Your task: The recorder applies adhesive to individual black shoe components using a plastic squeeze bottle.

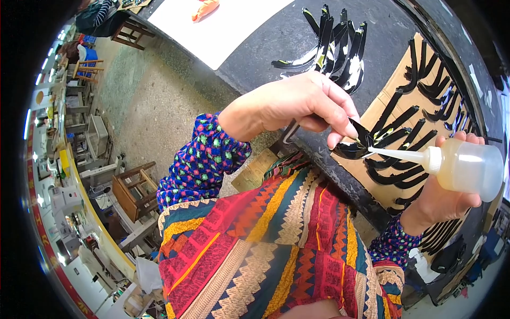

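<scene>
Pinched between the thumb and fingers of my left hand (305,103) is a glossy black curved strip (350,151), held over the near edge of the table. My right hand (438,199) is wrapped round a translucent squeeze bottle (470,167) with yellowish liquid inside. The bottle lies tilted sideways, its long thin nozzle pointing left. The nozzle's tip meets the black strip close to my left fingertips; whether liquid is coming out cannot be made out. Beneath and beyond my hands, several matching black strips (406,133) lie in rows on a cardboard sheet (385,103).
A loose heap of glossy black strips (340,48) sits on the dark table (255,50) beyond my left hand. Farther left are a white sheet (228,26) and an orange item (206,8). Wooden stools (133,191) and a long bench with machines stand across the floor.
</scene>
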Motion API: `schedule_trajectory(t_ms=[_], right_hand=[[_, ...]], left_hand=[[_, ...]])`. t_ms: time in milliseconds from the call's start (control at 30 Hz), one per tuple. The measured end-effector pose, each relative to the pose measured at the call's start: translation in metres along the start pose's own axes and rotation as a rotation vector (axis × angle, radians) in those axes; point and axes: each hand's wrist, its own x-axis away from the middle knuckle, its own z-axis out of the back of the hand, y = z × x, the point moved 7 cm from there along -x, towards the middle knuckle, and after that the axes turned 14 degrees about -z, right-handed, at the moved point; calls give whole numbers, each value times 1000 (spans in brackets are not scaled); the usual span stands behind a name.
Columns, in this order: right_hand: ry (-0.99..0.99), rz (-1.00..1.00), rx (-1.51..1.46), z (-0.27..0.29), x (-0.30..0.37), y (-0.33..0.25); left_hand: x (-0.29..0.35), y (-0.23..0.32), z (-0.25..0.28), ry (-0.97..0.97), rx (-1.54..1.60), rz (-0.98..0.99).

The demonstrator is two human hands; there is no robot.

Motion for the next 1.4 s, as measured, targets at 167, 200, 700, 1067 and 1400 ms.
schedule_trajectory(t_ms=[167, 200, 700, 1067, 1400], right_hand=[[19, 11, -18, 6, 6, -3], [48, 16, -34, 8, 7, -4], [398, 120, -51, 103, 115, -17], [529, 548, -201, 156, 234, -82], [615, 684, -275, 177, 295, -86]], left_hand=[[-3, -3, -4, -4, -2, -5], [-3, -3, -4, -10, -17, 9], [-8, -7, -15, 218, 145, -55], [-60, -57, -123, -64, 256, 183], [-105, -115, -216, -154, 214, 314]])
